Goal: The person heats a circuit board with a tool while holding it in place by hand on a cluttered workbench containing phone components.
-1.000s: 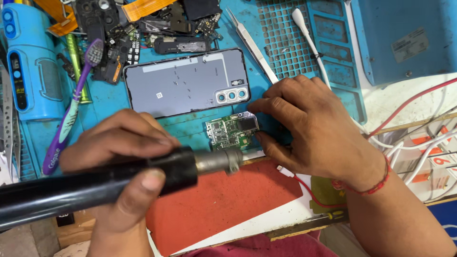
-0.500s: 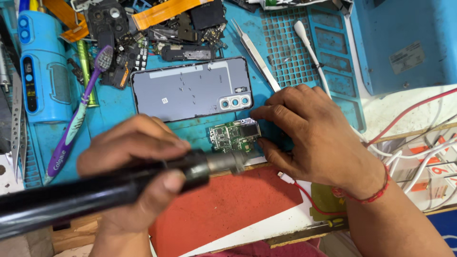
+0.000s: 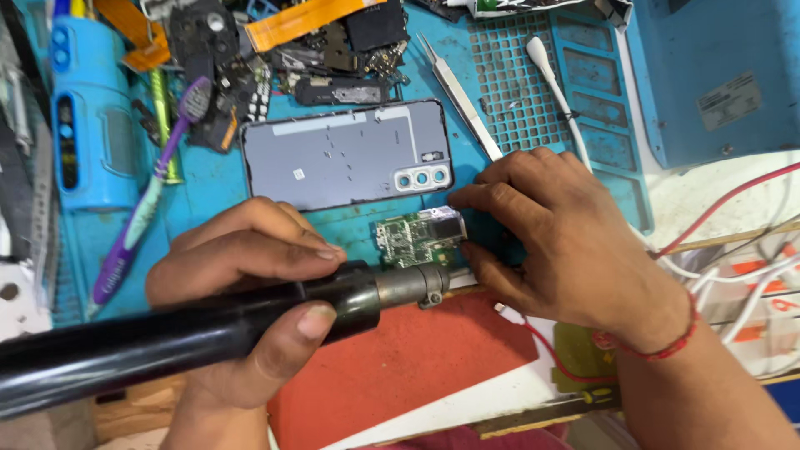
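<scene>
Circuit board (image 3: 417, 237) pinched by right hand (image 3: 558, 242), hot-air gun (image 3: 208, 329) nozzle beside

Bright, even light, soft shadows beneath the hands (image 3: 575, 242), sharp centre, the near foreground slightly blurred.

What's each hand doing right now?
Left hand: closed around the black hot-air tool.
Right hand: fingertips pinning the green circuit board.

Take the circuit board (image 3: 417, 239) as your landmark: the phone back cover (image 3: 346, 158) lies just behind it, your hot-air tool (image 3: 208, 329) comes in from its left, your right hand (image 3: 567, 242) touches its right edge, and the tweezers (image 3: 460, 96) lie behind-right.
</scene>
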